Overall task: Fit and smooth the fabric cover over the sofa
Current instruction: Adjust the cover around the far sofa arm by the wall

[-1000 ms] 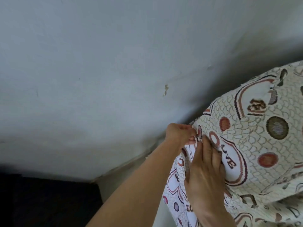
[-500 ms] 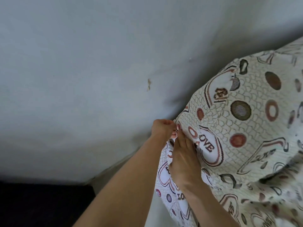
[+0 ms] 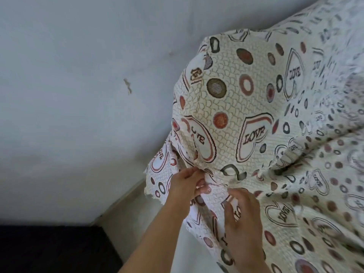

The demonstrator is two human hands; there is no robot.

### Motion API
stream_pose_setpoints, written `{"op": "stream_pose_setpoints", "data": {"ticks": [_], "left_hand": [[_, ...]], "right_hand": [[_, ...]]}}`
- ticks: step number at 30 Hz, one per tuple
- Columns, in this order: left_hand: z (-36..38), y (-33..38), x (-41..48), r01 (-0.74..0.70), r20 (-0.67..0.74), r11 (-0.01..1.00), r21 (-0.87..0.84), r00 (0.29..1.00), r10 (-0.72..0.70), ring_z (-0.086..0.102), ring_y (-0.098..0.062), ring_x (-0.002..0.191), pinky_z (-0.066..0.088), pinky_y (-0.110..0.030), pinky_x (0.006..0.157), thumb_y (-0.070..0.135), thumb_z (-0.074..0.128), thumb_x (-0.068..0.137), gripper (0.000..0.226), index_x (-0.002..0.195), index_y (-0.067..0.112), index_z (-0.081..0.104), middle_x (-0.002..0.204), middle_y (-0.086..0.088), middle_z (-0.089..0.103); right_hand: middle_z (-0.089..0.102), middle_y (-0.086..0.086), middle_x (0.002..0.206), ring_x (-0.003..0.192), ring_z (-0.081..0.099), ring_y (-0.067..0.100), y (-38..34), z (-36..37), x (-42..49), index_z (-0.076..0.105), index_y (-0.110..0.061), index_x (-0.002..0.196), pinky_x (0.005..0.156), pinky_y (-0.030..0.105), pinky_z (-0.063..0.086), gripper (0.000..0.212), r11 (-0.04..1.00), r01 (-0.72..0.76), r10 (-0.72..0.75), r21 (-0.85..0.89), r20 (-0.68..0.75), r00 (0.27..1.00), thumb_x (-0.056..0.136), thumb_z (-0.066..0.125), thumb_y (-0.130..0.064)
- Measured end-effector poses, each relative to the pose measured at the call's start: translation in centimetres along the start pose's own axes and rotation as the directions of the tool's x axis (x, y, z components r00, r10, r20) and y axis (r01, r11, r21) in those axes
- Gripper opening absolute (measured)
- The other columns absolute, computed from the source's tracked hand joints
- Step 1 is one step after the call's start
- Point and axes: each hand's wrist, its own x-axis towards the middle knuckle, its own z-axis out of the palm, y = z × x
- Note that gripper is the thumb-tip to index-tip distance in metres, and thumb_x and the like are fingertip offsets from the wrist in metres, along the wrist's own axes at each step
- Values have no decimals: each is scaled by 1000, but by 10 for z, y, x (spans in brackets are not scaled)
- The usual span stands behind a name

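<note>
Both hands met at the sofa's corner: my left hand [image 3: 185, 186] pinched the cover [image 3: 246, 119] at a bunched fold, my right hand [image 3: 243, 213] curled on the loose edge just beside it. Slack cloth hung below them, toward me, so I judged the pull should run downward.

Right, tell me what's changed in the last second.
Both hands have come down the cover, from its upper corner by the wall to the gathered folds lower at the sofa's end. The left hand pinches a fold there; the right hand, flat on the fabric before, now curls its fingers into it. The view has swung to show more cover. The wall is unchanged.
</note>
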Motion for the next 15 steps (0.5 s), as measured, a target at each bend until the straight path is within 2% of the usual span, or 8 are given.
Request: {"op": "stream_pose_setpoints", "data": {"ticks": [1, 3, 5, 7, 11, 13, 15], "left_hand": [[2, -4, -5, 3, -4, 1000, -14, 1000, -4, 57, -25, 68, 60, -35, 71, 1, 66, 86, 10, 94, -4, 68, 75, -16, 61], [8, -10, -11, 0, -31, 999, -38, 1000, -1, 58, -24, 69, 58, -33, 72, 2, 69, 84, 15, 98, -6, 68, 77, -15, 64], [18, -11, -15, -36, -90, 999, -33, 995, 33, 57, -21, 59, 55, -29, 64, -3, 66, 84, 10, 93, -8, 67, 73, -17, 63], [24, -12, -12, -78, -156, 997, -2, 985, 77, 56, -19, 50, 53, -27, 56, -6, 62, 84, 7, 87, -11, 67, 68, -19, 63], [22, -23, -1, -140, -245, 973, 181, 952, 182, 59, -25, 52, 57, -37, 65, 5, 66, 81, 16, 66, 0, 68, 56, -10, 66], [13, -39, 5, -128, -285, 955, 266, 936, 205, 62, -36, 53, 59, -45, 68, 15, 69, 77, 23, 60, 0, 64, 57, -19, 64], [0, -54, 16, -96, -309, 930, 355, 927, 214, 65, -47, 63, 57, -52, 66, 28, 70, 70, 32, 55, 1, 60, 64, -26, 65]], "right_hand": [[53, -5, 120, 113, 45, 13, 1, 2, 3, 57, -22, 117, 93, 39, 45, 39, 999, -47, 47, -4, 13, 999, 84, 65, -4], [57, 2, 124, 114, 49, 21, 0, 7, 13, 58, -16, 120, 93, 40, 42, 47, 991, 0, 3, -131, 21, 1000, 77, 72, -5], [62, 4, 110, 101, 55, 27, -1, 12, 26, 61, -14, 109, 83, 38, 37, 38, 961, 79, -77, -265, 16, 997, 74, 75, -10], [62, 3, 92, 88, 57, 27, 1, 15, 40, 62, -13, 94, 72, 33, 34, 23, 940, 125, -133, -316, -5, 991, 74, 75, -11], [60, 3, 76, 74, 55, 25, 19, 16, 49, 62, -11, 79, 69, 32, 36, 12, 925, 250, -247, -286, 46, 968, 75, 71, -4], [59, 2, 71, 70, 55, 24, 30, 23, 38, 60, -13, 72, 66, 30, 37, 22, 900, 303, -273, -312, 137, 952, 67, 72, 5], [58, 1, 63, 61, 56, 23, 36, 38, 23, 58, -14, 62, 57, 28, 43, 36, 871, 339, -265, -356, 240, 934, 47, 72, 16]]}}
